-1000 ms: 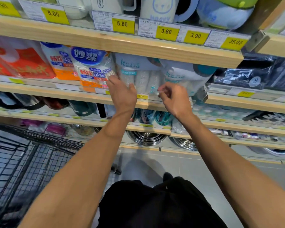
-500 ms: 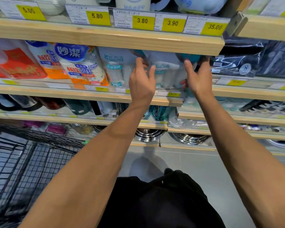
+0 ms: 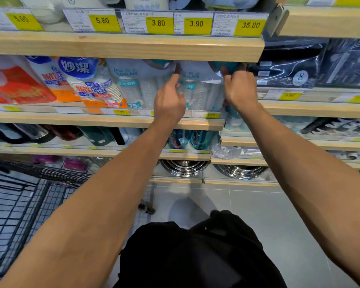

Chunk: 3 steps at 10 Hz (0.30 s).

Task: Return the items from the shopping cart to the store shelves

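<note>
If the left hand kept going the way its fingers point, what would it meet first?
Probably the underside of the pale wooden shelf above; the left hand points up along the clear plastic cup pack. Depth is unclear.

Clear plastic-wrapped packs of disposable cups (image 3: pixel 200 90) and printed paper-cup packs (image 3: pixel 92 84) were ranged along the light wooden shelf's (image 3: pixel 71 119) front edge.

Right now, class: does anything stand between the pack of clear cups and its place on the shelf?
Nothing visible does. Both hands, left and right, hold the pack of clear cups already on the shelf.
</note>
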### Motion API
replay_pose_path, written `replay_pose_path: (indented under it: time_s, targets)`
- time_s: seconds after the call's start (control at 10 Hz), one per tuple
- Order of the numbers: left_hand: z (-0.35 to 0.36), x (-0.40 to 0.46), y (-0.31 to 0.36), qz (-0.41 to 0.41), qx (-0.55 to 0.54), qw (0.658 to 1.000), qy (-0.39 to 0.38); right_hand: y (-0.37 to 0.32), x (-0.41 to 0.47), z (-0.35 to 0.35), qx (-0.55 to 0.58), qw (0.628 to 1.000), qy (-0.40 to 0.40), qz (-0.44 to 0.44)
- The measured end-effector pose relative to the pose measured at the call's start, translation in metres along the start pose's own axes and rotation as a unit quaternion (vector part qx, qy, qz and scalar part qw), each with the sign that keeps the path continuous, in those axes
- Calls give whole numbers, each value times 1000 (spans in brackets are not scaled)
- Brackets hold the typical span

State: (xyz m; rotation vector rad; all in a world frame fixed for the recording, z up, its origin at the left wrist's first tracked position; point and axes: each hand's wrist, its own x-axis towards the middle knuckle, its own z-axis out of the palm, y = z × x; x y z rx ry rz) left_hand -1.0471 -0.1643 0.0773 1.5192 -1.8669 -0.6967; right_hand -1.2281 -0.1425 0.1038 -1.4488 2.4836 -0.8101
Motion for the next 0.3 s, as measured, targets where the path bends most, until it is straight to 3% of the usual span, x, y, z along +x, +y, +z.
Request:
replay_pose_path:
  time_s: [0.1, 0.2, 0.3]
  targets:
    - [-6, -4, -8, -8, -28, 999, -21, -2, -17, 7, 107, 989, 103, 14]
    - [-10, -14, -9, -12, -99, 995, -12, -12, -50, 11, 200, 944, 256, 51]
    - [-8, -18, -23, -47, -142, 989, 9, -30, -80, 39, 255, 949, 187, -11]
